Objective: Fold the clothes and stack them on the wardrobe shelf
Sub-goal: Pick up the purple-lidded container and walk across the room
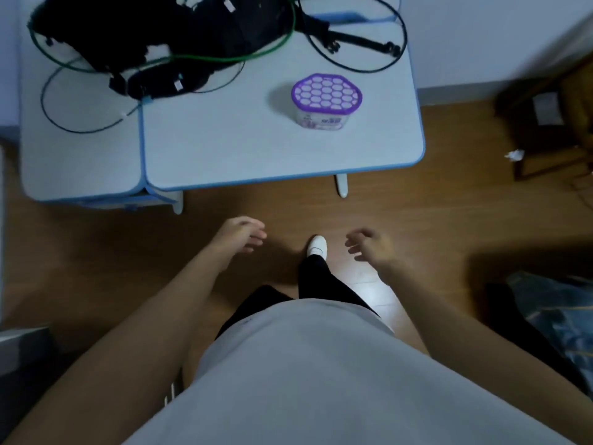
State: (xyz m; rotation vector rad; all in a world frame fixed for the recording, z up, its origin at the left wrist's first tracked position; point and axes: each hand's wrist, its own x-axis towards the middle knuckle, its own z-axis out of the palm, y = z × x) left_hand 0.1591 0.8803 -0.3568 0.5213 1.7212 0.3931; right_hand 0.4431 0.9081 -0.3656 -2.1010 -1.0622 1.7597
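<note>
While I watch from afar, the left hand [242,234] and right hand [373,248] hang near the bench [244,146], fingers loose (holding nothing).

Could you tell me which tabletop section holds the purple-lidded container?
The wider right section holds the purple-lidded container; the narrower left section has none.

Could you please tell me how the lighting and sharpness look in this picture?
Head view: dim, bluish light; the wide lens bows the table; left hand and right hand slightly blurred; the furniture at far right smeared; pale glare on the floor.
</note>
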